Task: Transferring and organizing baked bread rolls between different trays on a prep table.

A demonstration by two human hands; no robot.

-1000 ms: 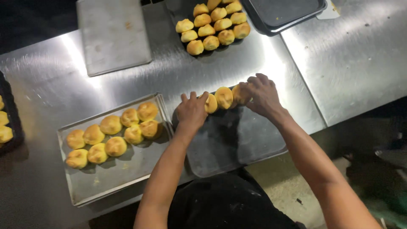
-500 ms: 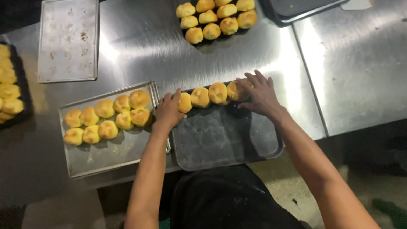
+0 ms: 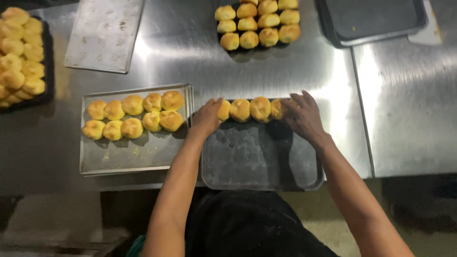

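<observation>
Across the whole view runs a brushed stainless-steel worktable, and every place below is told from the dark grey rounded-corner baking tray at its near edge. Just left of that tray, touching its side, lies a pale square-cornered metal tray with two rows of golden round buns along its far part. Beyond the dark tray, toward the far edge, a cluster of golden buns on a dark tray sits well apart from it. Far right of it rests an empty black rimmed tray; far left lies a flat pale metal sheet, and at the extreme left a black tray heaped with yellow buns.

Along the dark tray's far rim stands a single row of four golden buns. The left hand presses against the row's left end, fingers curled onto the end bun. The right hand covers the right end, fingers spread over the last bun. Both hands squeeze the row between them.
</observation>
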